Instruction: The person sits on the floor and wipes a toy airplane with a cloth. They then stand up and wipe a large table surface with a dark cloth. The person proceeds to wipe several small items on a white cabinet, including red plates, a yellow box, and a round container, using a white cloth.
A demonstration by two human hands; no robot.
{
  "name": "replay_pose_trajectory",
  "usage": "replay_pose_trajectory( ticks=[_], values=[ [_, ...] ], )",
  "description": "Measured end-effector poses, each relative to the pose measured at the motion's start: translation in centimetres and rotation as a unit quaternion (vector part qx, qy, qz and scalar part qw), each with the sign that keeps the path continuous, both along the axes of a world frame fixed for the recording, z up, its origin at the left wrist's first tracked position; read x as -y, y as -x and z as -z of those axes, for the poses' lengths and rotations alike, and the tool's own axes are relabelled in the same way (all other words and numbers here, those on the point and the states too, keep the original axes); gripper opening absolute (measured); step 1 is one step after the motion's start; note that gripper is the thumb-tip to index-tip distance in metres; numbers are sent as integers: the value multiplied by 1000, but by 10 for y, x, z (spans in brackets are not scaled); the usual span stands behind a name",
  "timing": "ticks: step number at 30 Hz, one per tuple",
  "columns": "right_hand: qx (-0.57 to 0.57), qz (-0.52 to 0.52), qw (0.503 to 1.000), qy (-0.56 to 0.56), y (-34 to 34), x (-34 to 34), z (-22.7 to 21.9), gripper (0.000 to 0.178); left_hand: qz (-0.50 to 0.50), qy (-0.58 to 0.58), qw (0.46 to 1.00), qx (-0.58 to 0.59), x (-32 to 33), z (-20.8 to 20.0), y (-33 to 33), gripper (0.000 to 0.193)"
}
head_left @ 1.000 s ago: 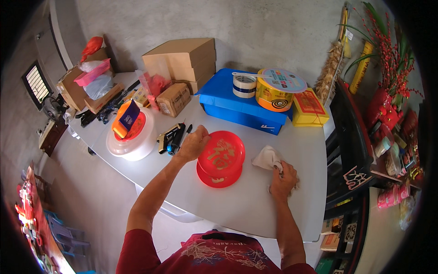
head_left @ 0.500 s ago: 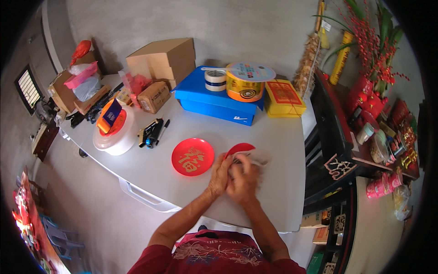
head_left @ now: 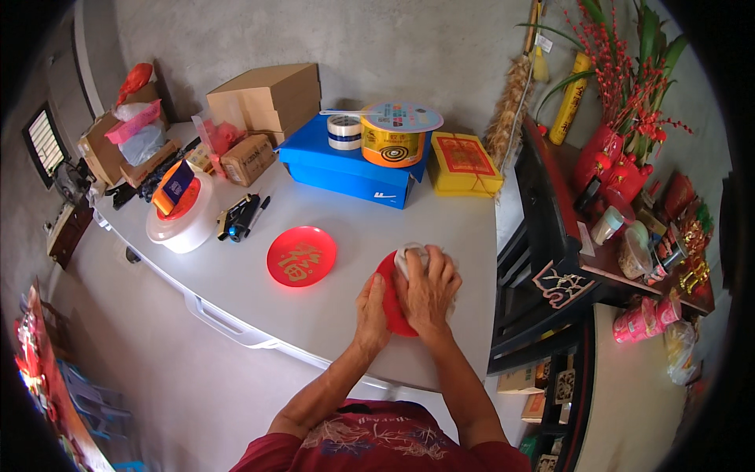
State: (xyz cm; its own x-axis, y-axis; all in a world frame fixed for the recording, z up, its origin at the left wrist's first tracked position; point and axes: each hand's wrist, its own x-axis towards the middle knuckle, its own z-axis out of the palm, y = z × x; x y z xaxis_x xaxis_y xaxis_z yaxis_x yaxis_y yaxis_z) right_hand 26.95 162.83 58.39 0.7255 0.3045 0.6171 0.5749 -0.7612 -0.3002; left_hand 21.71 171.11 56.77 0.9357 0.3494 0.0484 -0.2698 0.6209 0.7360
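Note:
A red plate (head_left: 395, 313) is in front of me, above the near part of the grey table. My left hand (head_left: 372, 313) grips its left edge, fingers closed at the rim. Bunched under my right hand (head_left: 429, 295) is a whitish cloth (head_left: 410, 258), pressed onto the plate's face. The curled right fingers hide much of the cloth and the plate's right side. To the left lies a second red plate (head_left: 321, 250), flat, with a gold character on it.
Left of the plates are dark markers (head_left: 244, 218) and a white lidded tub (head_left: 185, 232). Farther back stand a blue shoebox (head_left: 346, 175) bearing a tape roll (head_left: 344, 132) and an orange-yellow tub (head_left: 392, 149), a yellow packet (head_left: 465, 167) and cardboard boxes (head_left: 267, 98). Dark furniture (head_left: 543, 197) borders the right.
The held plate has turned more face-up, and my hands have moved apart on it. The right hand with the cloth has shifted over its face. The whole view has swung slightly.

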Motion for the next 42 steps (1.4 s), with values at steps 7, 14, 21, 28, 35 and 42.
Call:
replay_pose_trajectory(
  ticks=[7, 14, 21, 28, 35, 42],
  values=[
    [-49, -162, 985, -17, 50, 25, 18, 51, -37, -23, 999, -32, 2, -1, 16, 42],
    [-36, -244, 954, -170, 51, -4, 19, 51, 25, -64, 993, -93, -21, -2, 23, 60],
    [87, -26, 984, -152, -2, -41, -2, 46, 41, -72, 996, -28, -22, -6, 20, 51],
    [40, 159, 977, -137, 11, -48, 8, 51, 24, -100, 995, -14, -42, -5, 14, 46],
    [-32, -6, 995, -96, 67, -41, 28, 50, 70, -90, 994, 2, -56, -10, 2, 39],
    [-294, -264, 870, -294, 70, 17, 13, 46, 144, 3, 989, -24, -67, 10, 3, 38]
  ],
)
